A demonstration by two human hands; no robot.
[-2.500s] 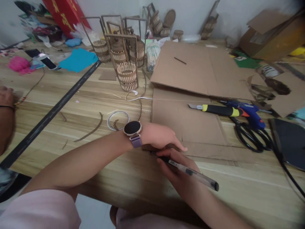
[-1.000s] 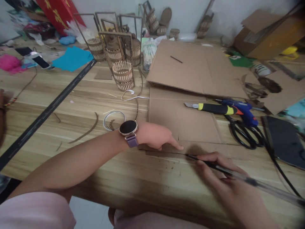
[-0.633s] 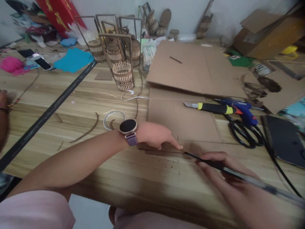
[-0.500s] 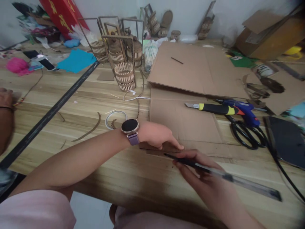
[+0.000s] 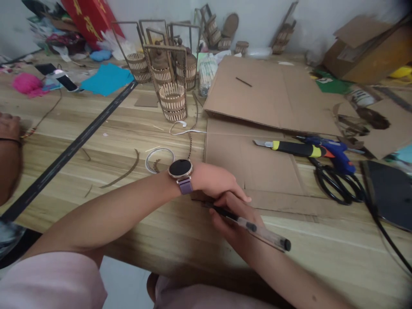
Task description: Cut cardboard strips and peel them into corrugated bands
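Observation:
My right hand [image 5: 236, 219] is closed around a black gel pen [image 5: 251, 225] with a clear barrel. Its tip points left at the near edge of a piece of cardboard [image 5: 273, 201] on the wooden table. My left hand [image 5: 217, 179], with a watch on its wrist, presses down on that same cardboard. One finger of it stretches right, and the rest are partly hidden under the palm and behind my right hand. A larger folded cardboard sheet [image 5: 257, 96] lies just beyond.
A utility knife [image 5: 289, 148], a blue glue gun [image 5: 341, 159] and black-handled scissors [image 5: 337, 184] lie at the right. Several small slatted baskets [image 5: 173, 103] stand behind. A roll of tape [image 5: 148, 161] is left of my wrist. Another person's hand [image 5: 9, 126] rests at the far left.
My right hand has moved left along the cardboard's near edge with the pen, now overlapping my left fingers. The left hand stays pressed on the cardboard, while the view has shifted slightly.

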